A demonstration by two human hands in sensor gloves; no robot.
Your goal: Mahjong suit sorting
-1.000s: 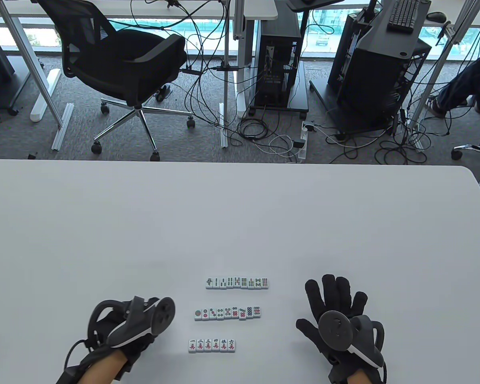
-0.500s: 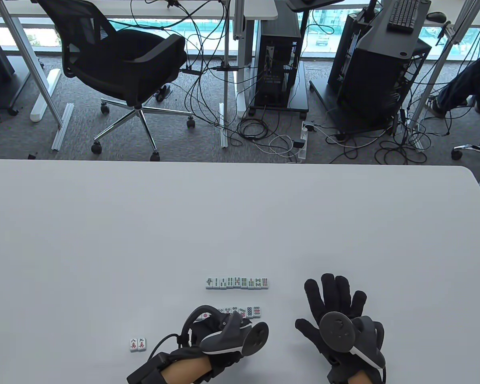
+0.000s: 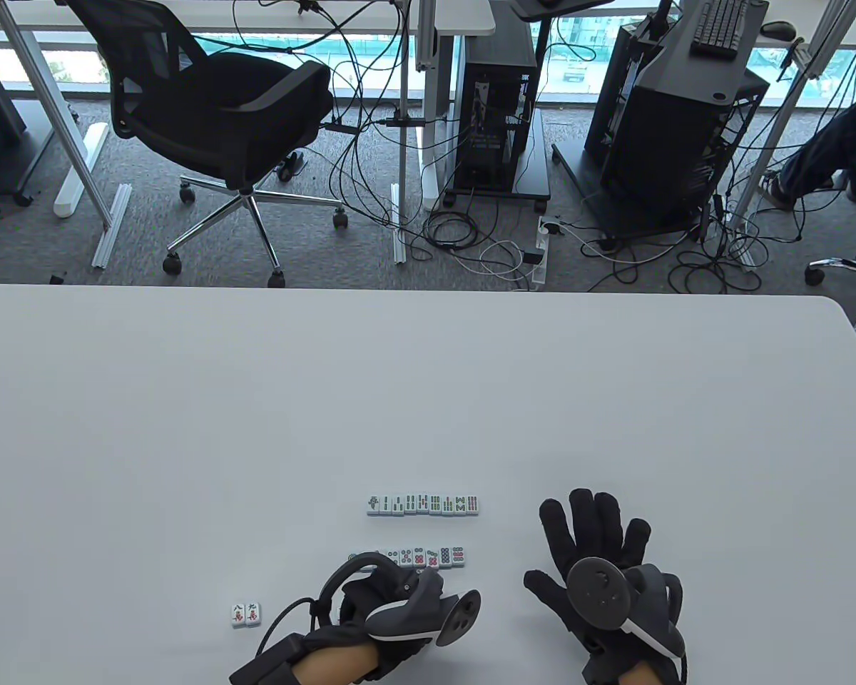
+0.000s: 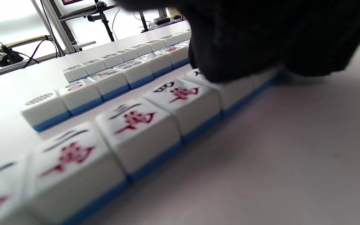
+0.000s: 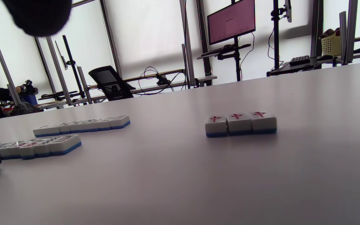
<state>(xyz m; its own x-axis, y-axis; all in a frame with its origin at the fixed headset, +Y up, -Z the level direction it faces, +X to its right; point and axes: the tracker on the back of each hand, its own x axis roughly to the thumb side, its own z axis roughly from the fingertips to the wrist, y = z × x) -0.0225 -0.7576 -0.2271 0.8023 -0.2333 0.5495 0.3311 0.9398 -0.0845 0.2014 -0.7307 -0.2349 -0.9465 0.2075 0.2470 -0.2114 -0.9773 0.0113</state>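
Character tiles (image 4: 139,131), red-marked with blue bases, lie face up in a line directly under the left hand (image 3: 392,606). In the left wrist view the gloved fingertips (image 4: 239,53) sit on the far tiles of that line; the nearer tiles are uncovered. Whether the fingers press, pinch or merely rest there cannot be told: the contact is hidden by the glove, and in the table view the hand and its tracker (image 3: 428,614) cover the whole line.

Just beyond the left hand's fingers runs the circle row (image 3: 428,557), its left end hidden behind the hand. Further out again, well past both hands, lies the bamboo row (image 3: 423,504), straight and fully in view.

Two loose character tiles (image 3: 246,614) sit side by side to the left of the left hand, apart from it.

The right wrist view shows three red-marked tiles (image 5: 241,124) side by side, clear of the other rows; which group these are cannot be told.

Right hand (image 3: 599,564) lies flat on the table (image 3: 428,392), palm down, fingers spread and straight, holding nothing. It sits to the right of all rows, near the right end of the circle row but not touching it. The hands are apart.
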